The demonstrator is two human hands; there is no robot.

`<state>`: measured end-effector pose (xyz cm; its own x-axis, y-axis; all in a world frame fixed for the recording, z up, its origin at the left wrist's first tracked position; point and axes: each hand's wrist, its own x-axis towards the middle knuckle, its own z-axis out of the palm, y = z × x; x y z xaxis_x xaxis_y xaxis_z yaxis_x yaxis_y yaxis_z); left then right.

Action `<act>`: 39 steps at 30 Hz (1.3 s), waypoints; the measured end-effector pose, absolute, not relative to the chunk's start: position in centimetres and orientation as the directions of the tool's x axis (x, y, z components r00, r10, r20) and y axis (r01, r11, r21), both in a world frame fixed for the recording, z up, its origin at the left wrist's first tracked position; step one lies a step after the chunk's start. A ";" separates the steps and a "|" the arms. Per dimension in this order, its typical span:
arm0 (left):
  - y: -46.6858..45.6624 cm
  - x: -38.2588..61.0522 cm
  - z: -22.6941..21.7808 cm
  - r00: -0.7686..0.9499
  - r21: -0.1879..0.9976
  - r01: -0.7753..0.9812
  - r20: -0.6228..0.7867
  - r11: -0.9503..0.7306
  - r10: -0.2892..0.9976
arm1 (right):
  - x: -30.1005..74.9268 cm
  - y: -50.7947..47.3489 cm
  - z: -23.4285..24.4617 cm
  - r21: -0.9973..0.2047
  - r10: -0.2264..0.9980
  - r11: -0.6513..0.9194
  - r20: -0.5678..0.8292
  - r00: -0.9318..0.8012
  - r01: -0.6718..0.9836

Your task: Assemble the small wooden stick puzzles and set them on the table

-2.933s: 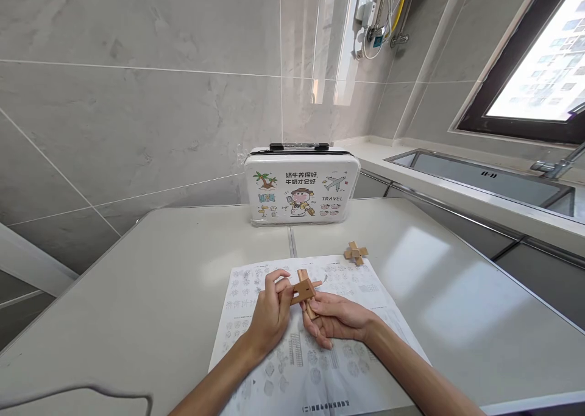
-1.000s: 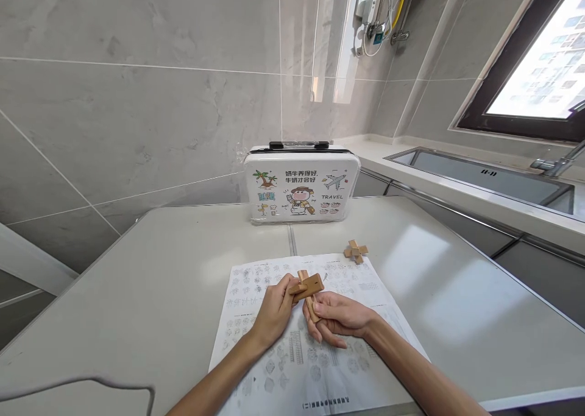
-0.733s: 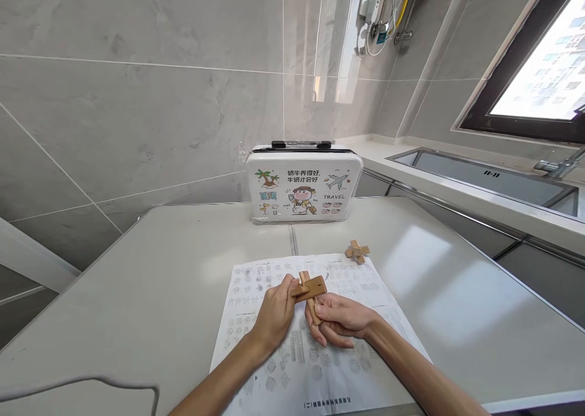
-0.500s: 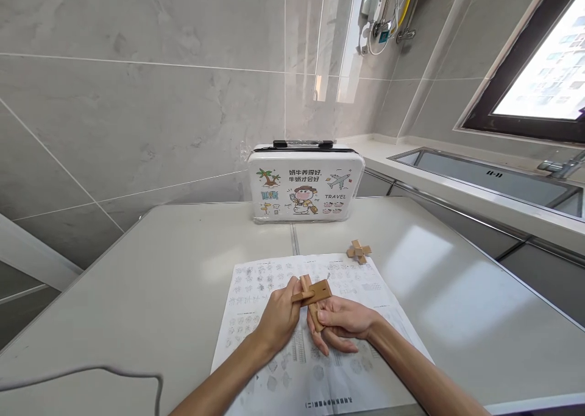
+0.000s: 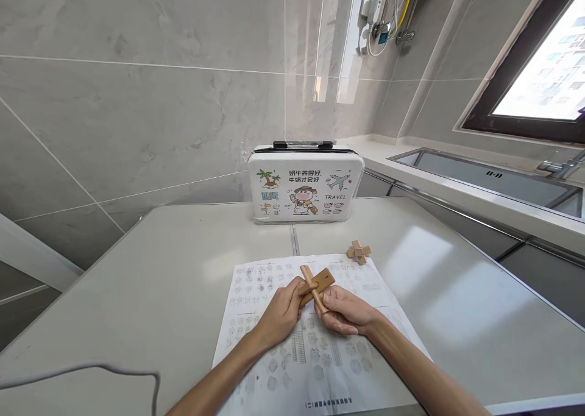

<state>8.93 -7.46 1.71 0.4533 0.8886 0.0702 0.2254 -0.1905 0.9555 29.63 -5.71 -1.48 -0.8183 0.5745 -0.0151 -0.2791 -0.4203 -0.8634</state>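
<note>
Between my hands, above a printed paper sheet (image 5: 283,373), is a wooden interlocking puzzle (image 5: 313,286) made of crossed light-brown bars and a flat board with a small dark slot. My left hand (image 5: 280,312) has its fingers closed on the left side of the pieces. The lower end of the long bar is pinched by my right hand (image 5: 345,309), its other fingers curled underneath. How the pieces join at the crossing is partly hidden by the fingers. A second, star-shaped wooden puzzle (image 5: 359,252) rests at the sheet's far right corner.
A white travel case (image 5: 306,184) with cartoon prints stands upright at the back of the light table (image 5: 137,294). A sink (image 5: 493,175) with a tap is set in the counter to the right. A dark cord-like line (image 5: 100,367) runs across the near left.
The puzzle has turned in my hands, with its long bar now slanting across the top of the board. My right hand's fingers have curled in closer. The star-shaped puzzle has stayed put.
</note>
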 end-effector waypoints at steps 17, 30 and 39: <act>-6.6 9.2 1.3 0.270 0.960 0.247 0.066 -0.135 0.961 | 29.1 -5.3 1.0 -0.726 0.870 -0.389 -0.088 -0.485 -0.567; -6.9 9.3 2.1 0.306 0.949 0.294 0.016 -0.111 0.952 | 29.8 -3.7 -0.5 -0.671 0.972 -0.233 -0.189 -0.141 -0.704; -6.9 9.2 1.8 0.311 0.943 0.310 0.020 -0.121 0.950 | 30.8 -3.0 -0.9 -0.592 0.963 -0.266 -0.186 -0.193 -0.761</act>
